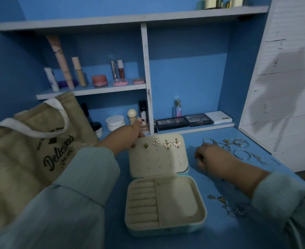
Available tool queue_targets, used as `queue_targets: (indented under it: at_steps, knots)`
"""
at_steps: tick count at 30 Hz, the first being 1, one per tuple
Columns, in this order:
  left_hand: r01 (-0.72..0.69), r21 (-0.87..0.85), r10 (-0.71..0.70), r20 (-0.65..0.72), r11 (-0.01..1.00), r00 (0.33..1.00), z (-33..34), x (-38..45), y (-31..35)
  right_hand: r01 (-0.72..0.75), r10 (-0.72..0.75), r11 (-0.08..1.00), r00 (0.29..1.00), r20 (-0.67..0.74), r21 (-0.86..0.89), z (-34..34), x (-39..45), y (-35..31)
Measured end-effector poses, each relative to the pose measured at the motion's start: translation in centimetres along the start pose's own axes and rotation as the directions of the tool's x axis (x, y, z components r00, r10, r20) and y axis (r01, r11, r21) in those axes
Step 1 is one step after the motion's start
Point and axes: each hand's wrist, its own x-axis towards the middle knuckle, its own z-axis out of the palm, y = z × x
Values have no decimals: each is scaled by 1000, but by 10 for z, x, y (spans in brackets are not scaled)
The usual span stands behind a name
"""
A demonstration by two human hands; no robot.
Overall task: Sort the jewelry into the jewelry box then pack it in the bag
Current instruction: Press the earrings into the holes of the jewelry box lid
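the small pale-blue hinged jewelry box with a cream velvet lining (166, 203) lies open on the blue tabletop (211, 221), its lid (159, 155) tipped back and already carrying a top row of earrings, among them a star-shaped stud (156, 141) and two gold butterfly drops (172, 144); the left hand (128, 136) grips the far left corner of that lid, thumb curled over the edge, steadying it; the right hand (208, 157), just right of the box, has its fingers curled down onto the tabletop, and i cannot tell whether they pinch anything; beyond it, further right of the box, lies a tangle of gold hoop earrings and chains (238, 150), with a smaller scatter of gold charms and rings (225, 205) near the box's right front corner; the beige burlap tote bag with white handles (22, 150) slumps left of the box; the likely risks: hoops snagging one another and dragging neighbours off the table edge when one is lifted; the lid shifting if the left hand lets go, shaking pinned earrings loose; a sleeve sweeping the near scatter; dim light hiding a dropped piece.
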Motion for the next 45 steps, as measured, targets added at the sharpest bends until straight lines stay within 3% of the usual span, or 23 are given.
queue_targets:
  at_steps: [3, 5, 9, 13, 18, 23, 30, 37, 45]
  knots:
    - [-20, -81, 14, -72, 997, 997, -2, -8, -10, -21, 25, 998, 998, -65, 52, -2, -4, -5]
    - [-31, -222, 8, -104, 974, 995, -1, -15, -16, -39, 50, 994, 992, -119, 99, -4, -5, -9]
    - [22, -552, -105, -118, 833, 987, 7, -24, -27, -52, 106, 976, 962, -251, 213, -7, -7, -16]
    - [45, -733, -149, -78, 679, 986, 15, -27, -39, 36, 111, 953, 884, -455, 302, -10, -8, -30]
    - [47, -796, -147, -53, 604, 988, 28, -35, -52, 235, 31, 903, 800, -600, 359, -11, -6, -60]
    - [37, -811, -113, -36, 583, 993, 29, -43, -55, 317, -30, 859, 814, -580, 401, -2, -2, -85]
    - [-26, -821, -45, -63, 571, 997, 33, -59, -57, 242, 34, 799, 896, -443, 550, 11, 4, -111]
    - [-79, -819, 50, -61, 568, 997, 34, -63, -60, 170, 62, 667, 958, -281, 726, 19, 8, -133]
    - [-96, -848, 82, -62, 522, 995, 35, -63, -63, 125, 110, 679, 957, -269, 723, 23, 10, -136]
